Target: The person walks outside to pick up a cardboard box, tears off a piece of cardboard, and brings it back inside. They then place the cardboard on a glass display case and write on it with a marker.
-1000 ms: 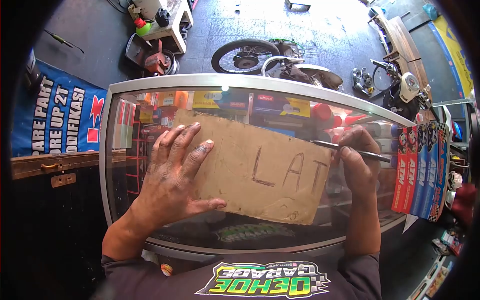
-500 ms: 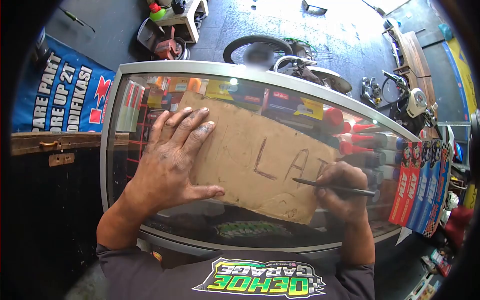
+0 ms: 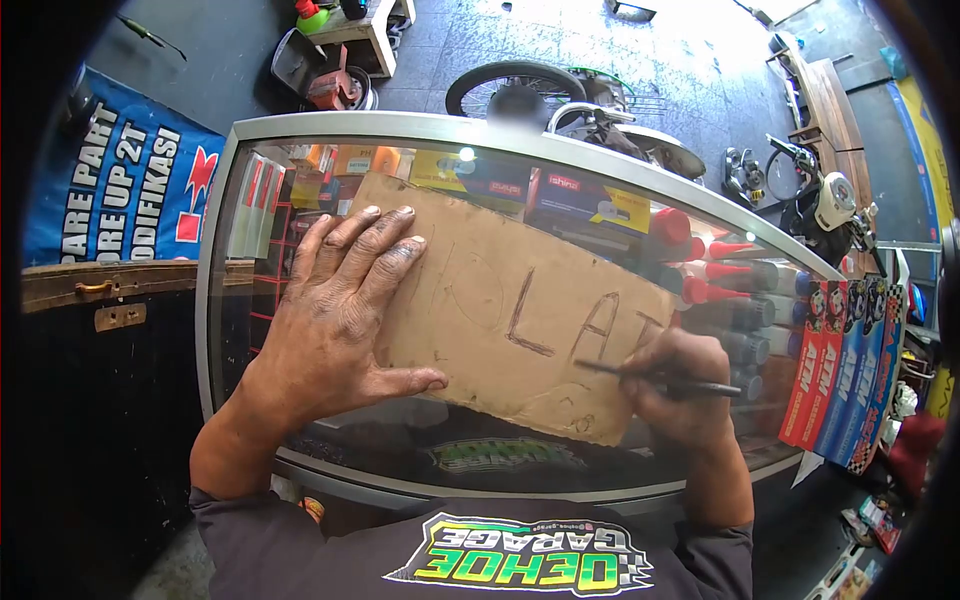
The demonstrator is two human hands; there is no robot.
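A piece of brown cardboard (image 3: pixel 470 345) lies tilted on the glass top of a display case. Dark hand-drawn letters "L" and "A" show on it, with part of another letter beside my right hand, and fainter lines run to their left. My left hand (image 3: pixel 345 310) rests flat with fingers spread over the cardboard's left end, thumb near its lower edge. My right hand (image 3: pixel 680 385) grips a slim black pen (image 3: pixel 715 388), its tip close by the foot of the "A". Pen and fingers are slightly blurred, and the hand covers the cardboard's right end.
Boxes and red-capped bottles (image 3: pixel 715 270) sit under the glass of the display case (image 3: pixel 400 124). Red and blue "ATM" boxes (image 3: pixel 828 365) stand at its right end. Beyond it are a wheel (image 3: pixel 470 88) and motorcycle parts on the floor. A blue banner (image 3: pixel 130 180) hangs at left.
My right hand and the pen have shifted slightly left and down, the tip staying near the foot of the "A". My left hand still lies on the cardboard. The view has shifted a little.
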